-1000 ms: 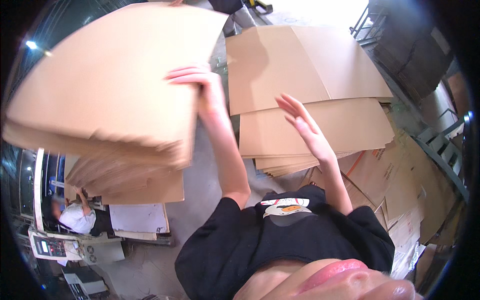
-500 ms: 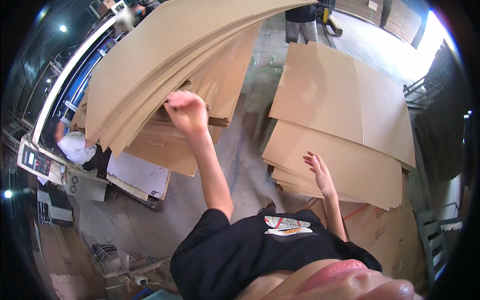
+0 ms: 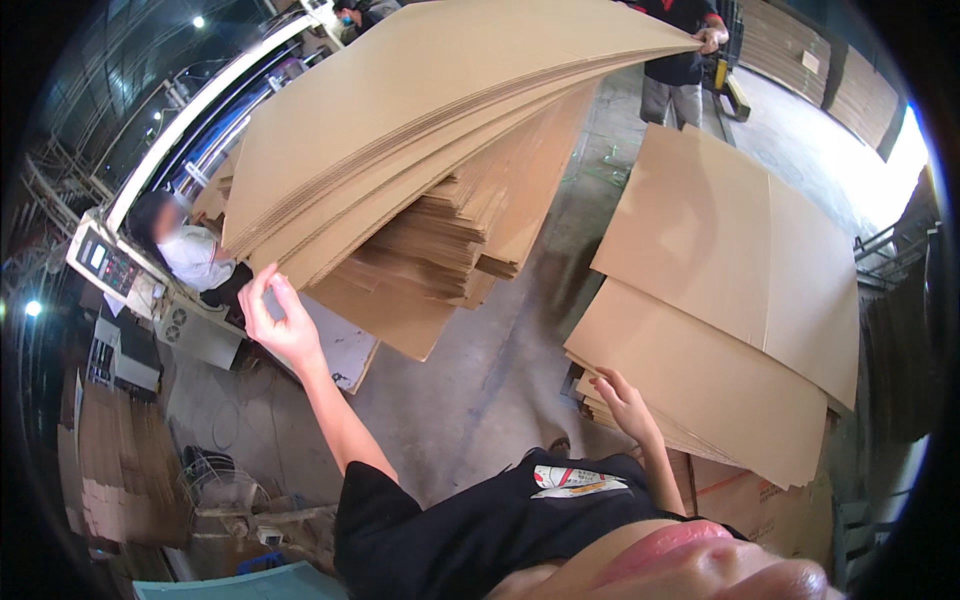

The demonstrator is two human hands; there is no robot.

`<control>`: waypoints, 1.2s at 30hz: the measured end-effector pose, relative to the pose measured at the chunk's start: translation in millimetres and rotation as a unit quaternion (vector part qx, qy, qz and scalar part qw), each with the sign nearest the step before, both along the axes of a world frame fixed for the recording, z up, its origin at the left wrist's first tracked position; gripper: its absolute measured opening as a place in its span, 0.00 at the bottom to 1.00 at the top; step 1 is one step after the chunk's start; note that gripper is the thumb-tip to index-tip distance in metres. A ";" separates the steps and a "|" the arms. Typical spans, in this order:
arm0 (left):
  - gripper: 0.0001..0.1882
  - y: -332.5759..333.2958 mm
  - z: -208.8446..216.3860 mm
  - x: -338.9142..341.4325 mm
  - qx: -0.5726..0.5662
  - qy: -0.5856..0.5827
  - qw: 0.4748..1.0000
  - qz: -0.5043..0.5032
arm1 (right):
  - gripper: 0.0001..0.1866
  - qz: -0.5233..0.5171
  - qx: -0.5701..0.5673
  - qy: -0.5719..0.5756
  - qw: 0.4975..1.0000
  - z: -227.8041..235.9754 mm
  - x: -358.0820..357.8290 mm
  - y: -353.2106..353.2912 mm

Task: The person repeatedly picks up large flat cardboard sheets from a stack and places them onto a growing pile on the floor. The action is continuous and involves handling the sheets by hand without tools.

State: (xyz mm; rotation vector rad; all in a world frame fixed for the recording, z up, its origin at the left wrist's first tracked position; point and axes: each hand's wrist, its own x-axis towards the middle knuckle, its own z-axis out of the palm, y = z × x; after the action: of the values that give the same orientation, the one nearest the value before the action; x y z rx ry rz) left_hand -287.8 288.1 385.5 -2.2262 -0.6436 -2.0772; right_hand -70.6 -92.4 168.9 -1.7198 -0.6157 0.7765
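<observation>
A thick batch of large brown cardboard sheets (image 3: 420,90) bows across the upper left, its far right corner held by a co-worker's hand (image 3: 712,38). My left hand (image 3: 282,322) is at the batch's near left corner, fingers bent and apart, fingertips right by the lower edge; whether they touch it is unclear. Beneath the raised sheets lies a stack of cardboard (image 3: 430,245) with uneven edges. My right hand (image 3: 628,408) is open, fingers stretched, over the near left edge of another stack of cardboard sheets (image 3: 690,370) and holding nothing.
A person in white (image 3: 195,255) works at the left beside a long machine with a control panel (image 3: 105,262). Concrete floor (image 3: 500,340) runs between the stacks. A round wire-guarded fan (image 3: 225,490) stands at lower left, and a yellow-marked lift truck (image 3: 735,95) at the back.
My left hand has moved left and down along the sheet edges to the near left corner. The view has shifted, bringing the co-worker's hand on the far corner into sight.
</observation>
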 end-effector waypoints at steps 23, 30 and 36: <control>0.39 34.0 10.2 6.2 -0.224 0.163 0.960 0.037 | 0.25 0.060 -0.011 -0.053 0.997 0.3 3.9 6.5; 0.37 40.0 4.9 3.3 -0.213 0.176 0.960 0.040 | 0.26 0.055 -0.007 -0.028 0.998 -12.7 2.5 -14.2; 0.38 37.5 1.7 6.9 -0.249 0.174 0.952 0.044 | 0.25 0.064 -0.004 -0.019 0.998 -17.0 18.7 -41.7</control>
State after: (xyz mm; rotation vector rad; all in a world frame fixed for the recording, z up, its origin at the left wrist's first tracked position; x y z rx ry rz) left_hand -280.9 325.7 387.3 -2.6557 -1.3142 -1.5398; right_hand -51.9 -134.1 151.9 -1.7173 -0.7546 0.8382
